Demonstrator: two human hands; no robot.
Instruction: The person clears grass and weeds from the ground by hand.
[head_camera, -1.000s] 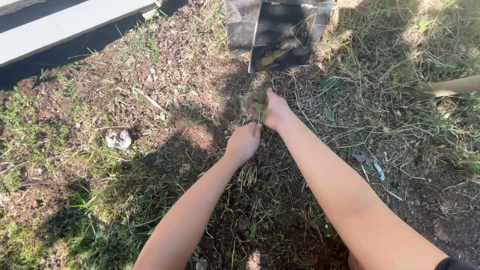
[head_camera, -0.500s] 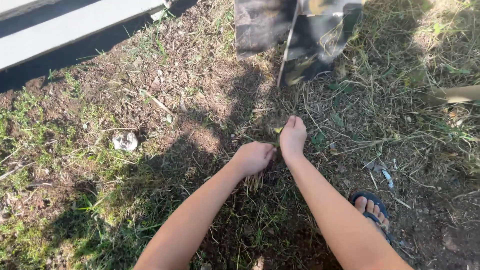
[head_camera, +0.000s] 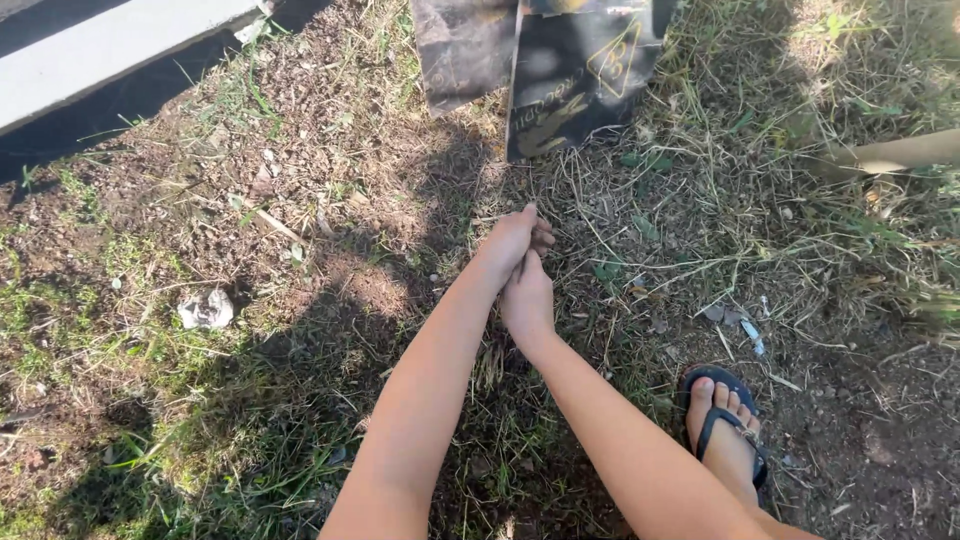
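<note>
Left hand (head_camera: 512, 243) reaching out over right hand (head_camera: 527, 297), touching, grips unclear, black bag (head_camera: 545, 70) just ahead, bare dirt (head_camera: 330, 150) left of bag

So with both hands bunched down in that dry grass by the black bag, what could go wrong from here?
1. The left hand and right hand are bare, pressed together low over the dry grass; stiff stems could scratch them.
2. The foot wears only an open sandal, so debris and a pale shard on the soil nearby could jab it.
3. Shadow hides what the hands hold, so a grip could slip unnoticed.
</note>
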